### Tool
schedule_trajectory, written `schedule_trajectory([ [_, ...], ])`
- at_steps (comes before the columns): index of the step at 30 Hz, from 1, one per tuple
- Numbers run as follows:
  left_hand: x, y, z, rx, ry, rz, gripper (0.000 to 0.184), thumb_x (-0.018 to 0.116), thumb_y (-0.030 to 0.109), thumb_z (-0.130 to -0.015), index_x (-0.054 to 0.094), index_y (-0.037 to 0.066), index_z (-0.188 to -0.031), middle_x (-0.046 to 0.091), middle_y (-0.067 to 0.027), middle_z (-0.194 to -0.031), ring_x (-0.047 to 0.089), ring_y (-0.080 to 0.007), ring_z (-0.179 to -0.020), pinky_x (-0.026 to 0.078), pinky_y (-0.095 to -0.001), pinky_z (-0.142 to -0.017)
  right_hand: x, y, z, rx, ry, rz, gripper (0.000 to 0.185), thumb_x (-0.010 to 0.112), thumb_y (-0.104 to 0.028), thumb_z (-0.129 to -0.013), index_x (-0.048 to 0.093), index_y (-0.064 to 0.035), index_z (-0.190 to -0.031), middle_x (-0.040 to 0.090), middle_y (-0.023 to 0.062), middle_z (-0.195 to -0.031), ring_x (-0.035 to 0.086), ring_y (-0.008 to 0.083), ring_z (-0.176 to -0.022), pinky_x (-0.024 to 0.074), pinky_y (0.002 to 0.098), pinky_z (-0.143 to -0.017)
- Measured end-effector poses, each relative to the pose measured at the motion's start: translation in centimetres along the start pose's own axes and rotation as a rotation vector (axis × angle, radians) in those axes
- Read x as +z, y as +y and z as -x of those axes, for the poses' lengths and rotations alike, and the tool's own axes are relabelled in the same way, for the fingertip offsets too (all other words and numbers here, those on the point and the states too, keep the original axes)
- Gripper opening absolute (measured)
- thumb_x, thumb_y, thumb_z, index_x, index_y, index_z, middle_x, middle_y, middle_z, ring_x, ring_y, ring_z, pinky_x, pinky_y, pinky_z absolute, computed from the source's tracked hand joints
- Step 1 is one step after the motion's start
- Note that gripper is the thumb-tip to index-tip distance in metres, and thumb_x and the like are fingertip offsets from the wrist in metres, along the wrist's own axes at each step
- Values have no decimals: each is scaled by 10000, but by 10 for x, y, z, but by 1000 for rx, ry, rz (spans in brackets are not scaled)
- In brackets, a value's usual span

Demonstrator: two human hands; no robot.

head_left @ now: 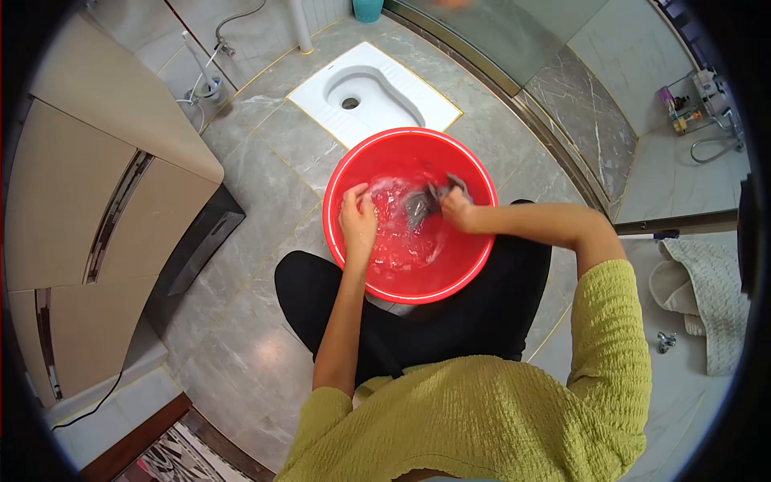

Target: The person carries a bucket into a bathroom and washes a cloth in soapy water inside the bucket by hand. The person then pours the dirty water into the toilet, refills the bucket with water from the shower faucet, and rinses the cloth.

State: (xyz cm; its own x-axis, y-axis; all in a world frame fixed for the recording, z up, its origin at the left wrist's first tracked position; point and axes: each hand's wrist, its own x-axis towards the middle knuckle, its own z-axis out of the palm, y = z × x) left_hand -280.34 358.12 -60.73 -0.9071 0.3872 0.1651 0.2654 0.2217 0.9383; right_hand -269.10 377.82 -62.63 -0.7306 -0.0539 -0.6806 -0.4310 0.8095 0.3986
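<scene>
Between my knees stands a round red basin (411,296) with sudsy, rippling water in it. My right hand (458,206) is closed on a dark grey cloth (419,207) over the right part of the basin, and part of the cloth hangs into the water. At the basin's left inner side is my left hand (357,215), its fingers curled but apart, with nothing seen in them. It is a little way from the cloth and does not touch it.
Beyond the basin a white squat toilet (377,88) is set in the grey tiled floor. A beige cabinet (72,185) stands at the left, a glass shower enclosure (482,40) at the upper right. Light towels (707,281) hang at the right. A patterned mat (181,454) lies at the lower left.
</scene>
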Motion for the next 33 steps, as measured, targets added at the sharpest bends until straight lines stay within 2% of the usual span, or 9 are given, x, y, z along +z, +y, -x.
schedule_trajectory([
  [7, -52, 27, 14, 404, -132, -702, 196, 532, 72, -794, 555, 12, -979, 562, -124, -1038, 403, -319, -1178, 284, -519, -963, -34, -75, -15, -595, -336, -549, 287, 472, -186, -756, 657, -18, -897, 618, 197, -958, 594, 337, -908, 471, 419, -758],
  [11, -50, 14, 15, 359, -132, -593, 258, 500, 89, -825, 539, 12, -1069, 533, -116, -1132, 325, -315, -1246, 225, -557, -983, -112, -88, -25, -181, -162, -1344, 356, 474, -229, -791, 591, 28, -1007, 581, 253, -1007, 564, 342, -963, 446, 418, -794],
  [13, -51, 15, 15, 347, -99, -536, 269, 484, 86, -836, 526, 10, -1090, 529, -132, -1139, 324, -313, -1247, 230, -546, -986, -105, -101, -83, -134, 262, -2032, 347, 501, -211, -788, 580, 21, -1034, 581, 219, -1043, 542, 280, -993, 428, 392, -812],
  [16, -49, 18, 16, 375, -100, -563, 288, 477, 55, -821, 507, -6, -1101, 522, -162, -1142, 323, -318, -1248, 240, -535, -986, -105, -29, -114, 101, 340, -2539, 200, 531, -100, -743, 608, 31, -873, 625, 153, -848, 588, 206, -743, 457, 371, -564],
  [21, -53, 14, 17, 374, -132, -608, 340, 500, -17, -744, 491, -35, -1083, 547, -188, -1085, 317, -337, -1250, 250, -535, -979, -44, 59, -30, 419, 777, -3642, 237, 392, -74, -819, 575, 35, -924, 591, 194, -1010, 598, 298, -872, 487, 419, -808],
  [23, -56, 10, 16, 415, -142, -615, 350, 515, -37, -710, 500, -44, -1059, 562, -184, -1054, 314, -343, -1251, 255, -536, -977, 29, 26, -54, 618, 1115, -3534, 253, 374, -47, -814, 568, 60, -936, 563, 208, -1071, 590, 308, -901, 475, 424, -833],
  [26, -56, 12, 16, 399, -163, -606, 342, 525, -51, -696, 515, -43, -1037, 578, -184, -1011, 314, -344, -1250, 259, -539, -974, 41, -16, -73, 1228, 1089, -2851, 200, 368, 18, -755, 550, -7, -836, 566, 112, -792, 580, 215, -693, 486, 350, -587],
  [30, -55, 17, 16, 400, -146, -604, 333, 519, -49, -698, 533, -29, -1030, 576, -181, -1017, 316, -345, -1249, 272, -534, -966, 22, -20, -108, 1269, 1278, -2817, 195, 333, 35, -775, 416, -106, -669, 430, 26, -566, 388, 145, -385, 319, 308, -315],
  [33, -54, 9, 14, 427, -131, -585, 340, 501, -38, -717, 526, -22, -1055, 577, -171, -1020, 318, -346, -1248, 276, -530, -964, -38, -19, -125, 1210, 1147, -2546, 144, 379, 25, -752, 460, -71, -822, 500, 53, -707, 483, 147, -557, 407, 299, -478],
])
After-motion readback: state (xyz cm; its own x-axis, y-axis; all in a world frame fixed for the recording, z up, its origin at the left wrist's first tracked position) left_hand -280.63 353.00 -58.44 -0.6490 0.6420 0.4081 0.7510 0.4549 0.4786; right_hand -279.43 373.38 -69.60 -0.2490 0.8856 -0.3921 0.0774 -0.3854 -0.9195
